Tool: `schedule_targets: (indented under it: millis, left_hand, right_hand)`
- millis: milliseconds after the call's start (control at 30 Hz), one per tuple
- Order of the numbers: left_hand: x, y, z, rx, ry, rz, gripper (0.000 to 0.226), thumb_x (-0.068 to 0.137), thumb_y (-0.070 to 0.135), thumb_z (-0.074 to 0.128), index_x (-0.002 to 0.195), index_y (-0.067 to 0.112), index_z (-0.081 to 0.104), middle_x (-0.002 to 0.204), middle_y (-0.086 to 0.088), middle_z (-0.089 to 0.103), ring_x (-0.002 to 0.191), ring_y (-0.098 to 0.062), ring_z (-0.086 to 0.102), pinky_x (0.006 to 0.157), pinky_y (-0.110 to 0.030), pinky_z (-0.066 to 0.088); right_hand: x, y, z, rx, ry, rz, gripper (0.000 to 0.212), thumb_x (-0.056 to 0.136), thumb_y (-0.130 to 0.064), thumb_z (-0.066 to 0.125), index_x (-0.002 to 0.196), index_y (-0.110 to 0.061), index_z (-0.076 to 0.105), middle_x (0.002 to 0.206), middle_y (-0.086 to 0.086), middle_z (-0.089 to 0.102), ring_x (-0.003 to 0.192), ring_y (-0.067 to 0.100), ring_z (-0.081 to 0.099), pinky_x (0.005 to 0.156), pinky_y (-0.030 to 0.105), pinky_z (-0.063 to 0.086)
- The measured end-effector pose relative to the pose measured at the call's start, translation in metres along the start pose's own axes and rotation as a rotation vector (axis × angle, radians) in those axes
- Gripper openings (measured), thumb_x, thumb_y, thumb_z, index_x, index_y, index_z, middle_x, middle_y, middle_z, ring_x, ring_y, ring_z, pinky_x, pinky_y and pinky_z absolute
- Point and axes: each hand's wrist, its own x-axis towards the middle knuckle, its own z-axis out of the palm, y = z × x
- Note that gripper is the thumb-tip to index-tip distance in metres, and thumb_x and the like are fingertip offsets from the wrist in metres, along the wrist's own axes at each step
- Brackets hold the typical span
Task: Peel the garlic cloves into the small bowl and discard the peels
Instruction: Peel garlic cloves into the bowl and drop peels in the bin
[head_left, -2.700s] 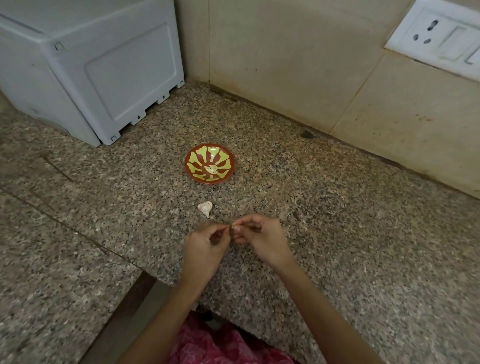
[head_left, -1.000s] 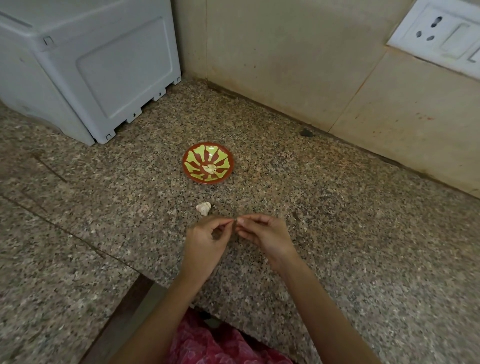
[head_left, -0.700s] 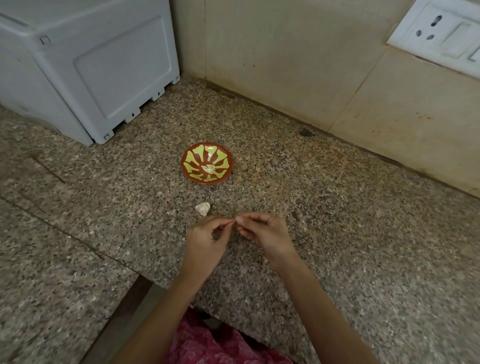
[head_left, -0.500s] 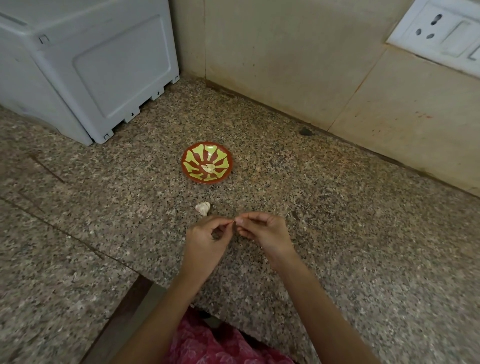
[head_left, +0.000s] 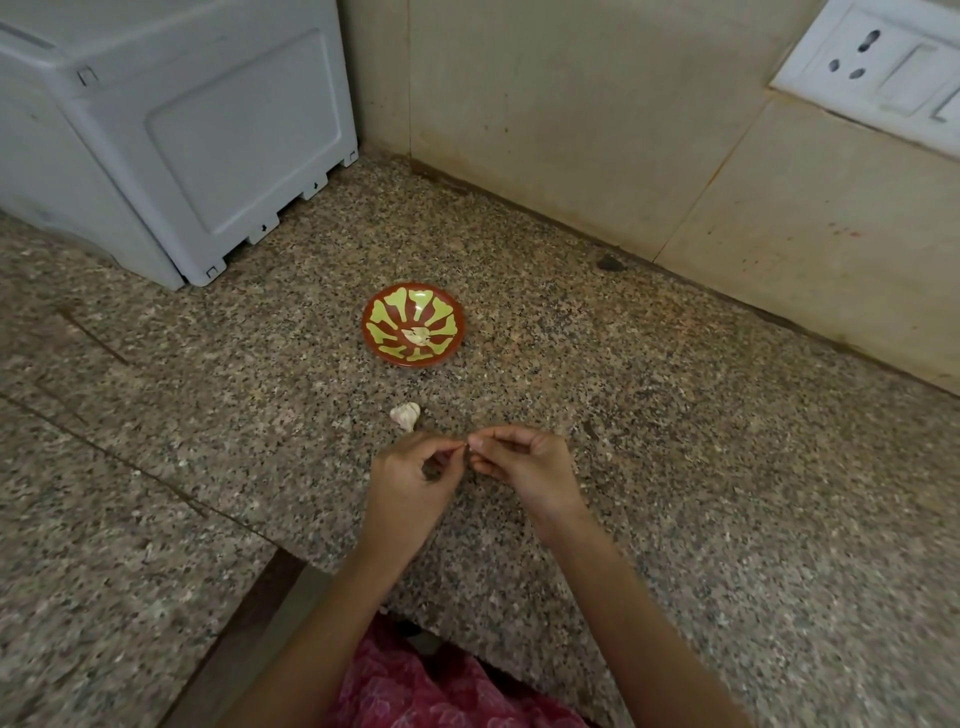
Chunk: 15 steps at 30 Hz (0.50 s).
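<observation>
A small red bowl (head_left: 447, 347) with a yellow-green pattern sits on the granite counter, with pale garlic (head_left: 418, 335) at its middle. A whitish piece of garlic (head_left: 405, 414) lies on the counter just in front of the bowl. Below it my left hand (head_left: 408, 480) and my right hand (head_left: 524, 467) meet fingertip to fingertip, both pinching a garlic clove that is almost wholly hidden between the fingers. Both hands hover close over the counter's near edge.
A grey-white appliance (head_left: 171, 130) stands at the back left. A tiled wall with a white socket plate (head_left: 878, 67) runs along the back. The counter's front edge (head_left: 332, 566) drops off near my arms, above pink cloth (head_left: 441, 686).
My hands have stayed joined at the fingertips, with only slight finger movement. The view has shifted a little; the bowl and the loose garlic lie as before.
</observation>
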Motion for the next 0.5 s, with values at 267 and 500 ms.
schedule_targets:
  millis: [267, 500]
  left_hand:
    - [0.001, -0.004, 0.002, 0.044, 0.017, -0.06, 0.015, 0.079, 0.004, 0.076, 0.094, 0.008, 0.074, 0.084, 0.0, 0.072, 0.069, -0.004, 0.064, 0.067, -0.004, 0.048]
    - [0.0, -0.006, 0.006, 0.1, -0.022, -0.04, 0.016, 0.073, 0.0, 0.079, 0.087, 0.009, 0.076, 0.082, 0.0, 0.074, 0.068, 0.0, 0.061, 0.07, 0.003, 0.041]
  right_hand:
    - [0.0, 0.0, -0.004, 0.053, -0.097, 0.119, 0.009, 0.086, 0.001, 0.07, 0.093, -0.002, 0.074, 0.084, 0.009, 0.074, 0.075, 0.014, 0.07, 0.07, 0.02, 0.057]
    - [0.0, 0.002, -0.012, 0.119, -0.032, 0.186, 0.011, 0.084, 0.003, 0.07, 0.093, -0.002, 0.075, 0.091, 0.015, 0.075, 0.079, 0.019, 0.072, 0.07, 0.022, 0.058]
